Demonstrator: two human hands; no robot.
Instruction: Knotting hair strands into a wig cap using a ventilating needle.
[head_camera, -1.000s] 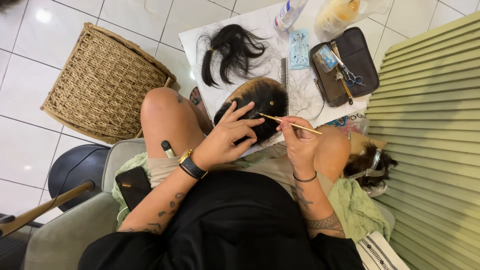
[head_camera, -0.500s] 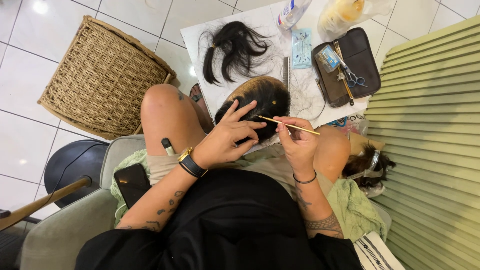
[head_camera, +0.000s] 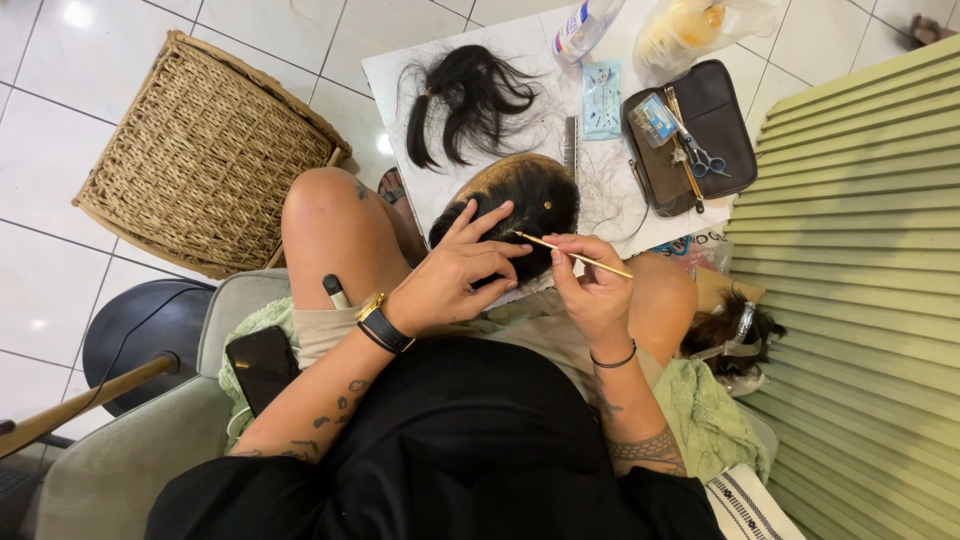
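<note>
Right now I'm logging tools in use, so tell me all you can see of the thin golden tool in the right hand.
The thin golden tool is a slim, straight, gold-coloured stick, metal by its look. The right hand pinches it near the middle, so its rear end juts past the fingers toward the right. It lies almost level, tilted slightly. Its fine tip points left and meets the dark hairpiece on the white board, close to the left hand's fingertips. Whether the tip has a hook is too small to tell.

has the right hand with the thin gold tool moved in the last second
Barely. The right hand keeps the thin gold tool tipped at the dark hairpiece; against the hairpiece's gold pin, the tip has stayed put, though the tool's rear end has dipped slightly.
</note>
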